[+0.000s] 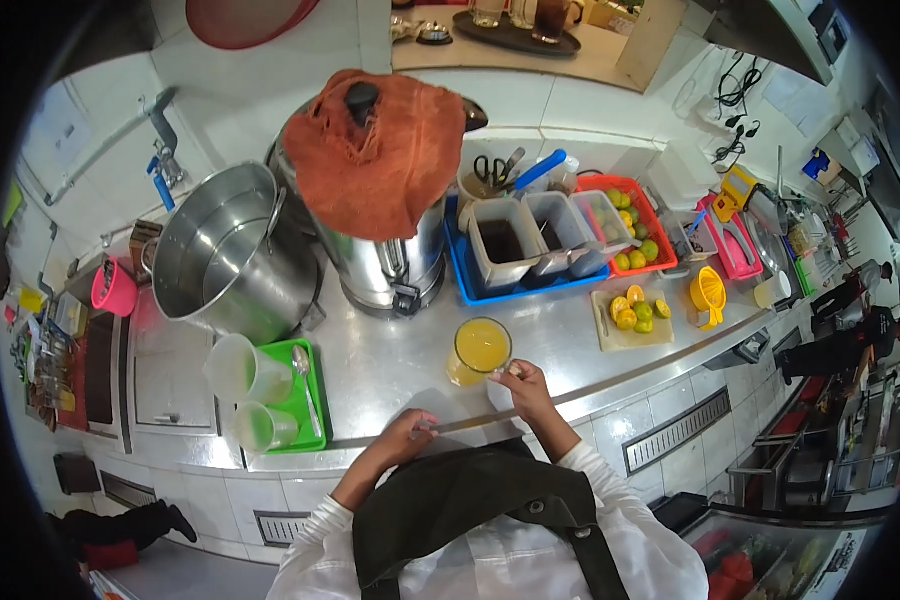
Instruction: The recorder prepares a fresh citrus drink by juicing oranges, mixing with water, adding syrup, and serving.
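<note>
My right hand [526, 388] grips the handle of a clear glass mug [461, 373] of orange-yellow drink on the steel counter [390, 352]. At the counter's front edge is my left hand [405, 436], its fingers loosely bent and apart, with nothing seen in them. Left of it, a green tray [311, 431] carries a metal spoon [307, 386], a larger plastic measuring jug [244, 367] and a smaller plastic cup [262, 427]. Behind the mug stands a steel urn [375, 270] with a tap, an orange cloth [390, 165] draped over its lid.
A large steel pot [262, 277] stands left of the urn. Behind the mug, a blue tray [487, 298] bears containers of dark liquid. Further right are an orange citrus basket [667, 232], a cutting board [622, 339] with cut citrus, and a yellow juicer [709, 296]. Other people [844, 341] stand far right.
</note>
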`<state>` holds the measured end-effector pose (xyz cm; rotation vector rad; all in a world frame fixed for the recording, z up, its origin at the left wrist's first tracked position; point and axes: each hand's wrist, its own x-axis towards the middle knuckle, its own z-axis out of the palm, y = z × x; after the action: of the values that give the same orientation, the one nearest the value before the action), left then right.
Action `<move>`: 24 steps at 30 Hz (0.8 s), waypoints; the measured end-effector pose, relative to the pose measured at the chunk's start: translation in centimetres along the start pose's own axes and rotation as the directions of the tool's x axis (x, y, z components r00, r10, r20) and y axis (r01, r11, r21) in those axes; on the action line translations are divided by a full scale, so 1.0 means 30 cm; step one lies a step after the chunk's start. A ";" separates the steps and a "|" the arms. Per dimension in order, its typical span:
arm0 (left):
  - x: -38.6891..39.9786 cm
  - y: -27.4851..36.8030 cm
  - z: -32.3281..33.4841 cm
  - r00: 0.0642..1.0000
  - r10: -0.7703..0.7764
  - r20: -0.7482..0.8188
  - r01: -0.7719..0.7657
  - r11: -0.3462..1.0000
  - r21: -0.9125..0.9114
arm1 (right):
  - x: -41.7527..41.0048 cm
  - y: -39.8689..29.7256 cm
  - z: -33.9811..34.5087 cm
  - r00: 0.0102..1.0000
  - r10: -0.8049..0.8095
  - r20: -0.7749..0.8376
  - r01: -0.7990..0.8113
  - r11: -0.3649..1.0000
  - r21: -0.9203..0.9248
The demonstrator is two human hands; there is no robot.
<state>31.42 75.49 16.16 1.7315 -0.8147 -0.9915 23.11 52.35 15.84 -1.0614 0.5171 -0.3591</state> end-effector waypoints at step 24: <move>0.501 0.235 0.236 0.918 -0.206 -0.340 0.049 0.907 -0.417 | 1.034 -1.537 0.062 0.879 -0.321 0.352 0.378 0.919 -0.107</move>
<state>31.26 57.46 17.32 1.5556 -0.2242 -0.8040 48.25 17.05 50.70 -1.3592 0.0504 -0.4510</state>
